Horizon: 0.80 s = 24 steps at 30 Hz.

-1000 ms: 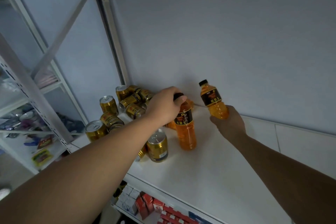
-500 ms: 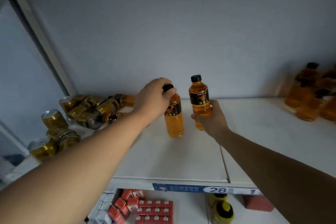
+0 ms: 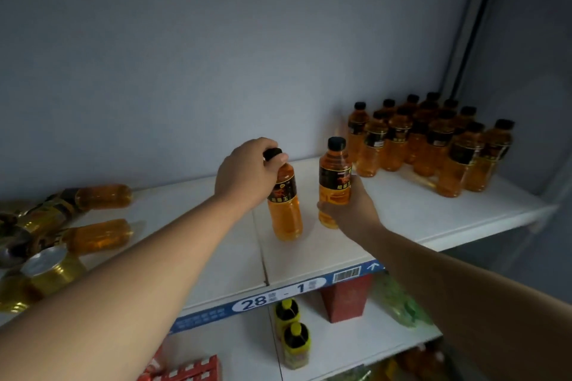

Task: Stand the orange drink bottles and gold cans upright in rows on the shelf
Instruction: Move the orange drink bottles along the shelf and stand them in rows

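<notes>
My left hand (image 3: 246, 172) grips the black cap and neck of an upright orange drink bottle (image 3: 285, 209) over the middle of the white shelf (image 3: 402, 213). My right hand (image 3: 351, 210) holds a second upright orange bottle (image 3: 335, 178) by its lower body, just to the right. Several orange bottles (image 3: 430, 145) stand upright in rows at the shelf's right end. At the left, two orange bottles (image 3: 99, 237) lie on their sides among several tumbled gold cans (image 3: 46, 272).
A blue price strip (image 3: 278, 297) runs along the shelf's front edge. On the shelf below stand yellow-capped bottles (image 3: 294, 334), a red carton (image 3: 345, 300), green packets and red-and-white boxes. A grey back wall closes the shelf behind.
Both hands have carried their bottles rightward along the shelf, away from the can pile. My view has swung right, bringing the standing rows of bottles fully into sight.
</notes>
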Available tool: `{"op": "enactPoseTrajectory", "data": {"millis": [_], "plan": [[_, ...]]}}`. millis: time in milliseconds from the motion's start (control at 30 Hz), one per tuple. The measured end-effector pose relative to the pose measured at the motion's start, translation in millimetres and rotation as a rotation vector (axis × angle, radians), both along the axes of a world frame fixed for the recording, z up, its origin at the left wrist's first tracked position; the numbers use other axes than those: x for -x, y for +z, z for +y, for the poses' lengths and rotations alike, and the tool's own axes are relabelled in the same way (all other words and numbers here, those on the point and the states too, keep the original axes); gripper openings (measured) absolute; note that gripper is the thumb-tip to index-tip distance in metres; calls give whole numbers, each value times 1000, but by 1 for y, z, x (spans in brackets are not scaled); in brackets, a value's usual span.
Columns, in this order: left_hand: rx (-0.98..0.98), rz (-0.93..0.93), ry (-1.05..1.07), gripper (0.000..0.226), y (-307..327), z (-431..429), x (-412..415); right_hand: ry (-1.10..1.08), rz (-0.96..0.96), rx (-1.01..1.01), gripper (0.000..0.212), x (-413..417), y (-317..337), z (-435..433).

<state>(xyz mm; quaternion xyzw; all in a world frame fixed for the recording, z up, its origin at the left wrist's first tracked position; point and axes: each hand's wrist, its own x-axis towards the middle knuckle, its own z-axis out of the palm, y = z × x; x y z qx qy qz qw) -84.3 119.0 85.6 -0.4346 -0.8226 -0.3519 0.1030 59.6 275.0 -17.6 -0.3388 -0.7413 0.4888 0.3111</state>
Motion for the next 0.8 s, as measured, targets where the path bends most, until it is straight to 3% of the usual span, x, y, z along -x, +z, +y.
{"op": "enactPoseTrajectory", "data": {"millis": [433, 800], "plan": [[17, 45, -121, 26, -11, 178, -91, 32, -78, -183, 74, -113, -5, 170], [68, 19, -164, 32, -15, 261, -83, -45, -82, -26, 62, -82, -23, 238]]}}
